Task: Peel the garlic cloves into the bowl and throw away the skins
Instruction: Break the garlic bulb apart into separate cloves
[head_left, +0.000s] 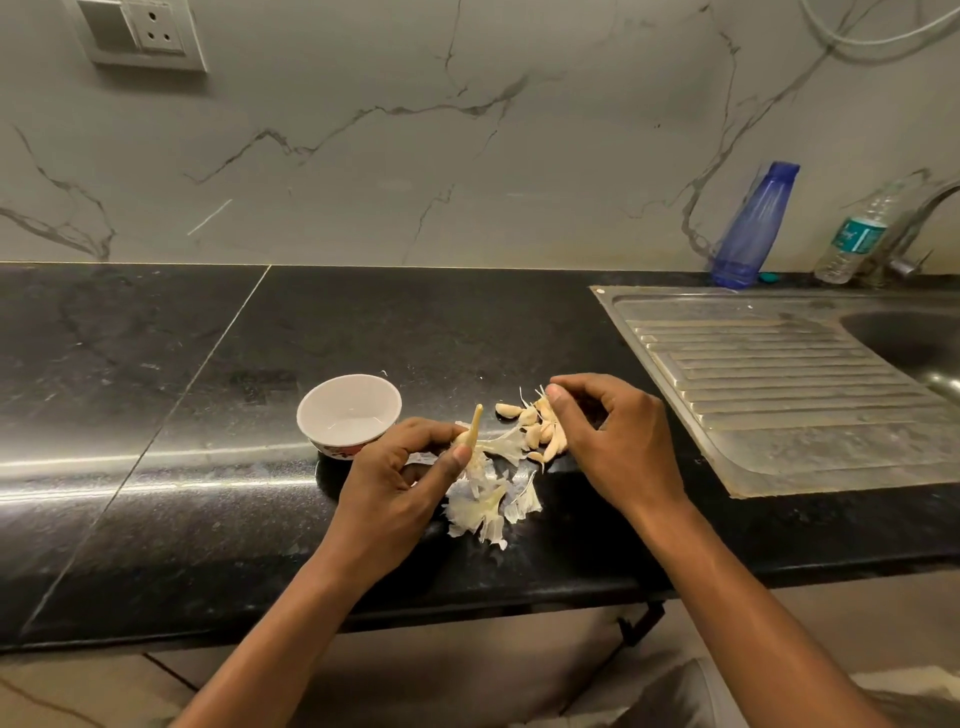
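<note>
A: What is each grip doing?

B: The left hand (400, 467) has its grip closed on the garlic stem (471, 428), thumb against fingers, with the pale stalk poking up out of the pinch and papery skin trailing from its base. The right hand (610, 441) is curled, thumb and forefinger drawn close together at the top of the garlic cloves (540, 431); whether it actually pinches a clove or a bit of skin, I cannot tell.

A: And where does everything sit relative to the bowl?

B: The bowl (349, 413) is white, upright on the black worktop (208, 415), and nothing shows inside it. The left hand is just beside it, on its right and nearer the person. The cloves lie in a loose heap on the worktop further right of the bowl, between the two hands. The skins (483, 506) are scattered to the right of the bowl and closer to the worktop's front edge, below the stem.

A: Anything beyond that?

B: Well to the right of the bowl lies a steel sink (779, 384) with its ribbed drainer. Behind it, a blue bottle (753, 228) and a clear bottle (854, 239) stand against the marble wall.
</note>
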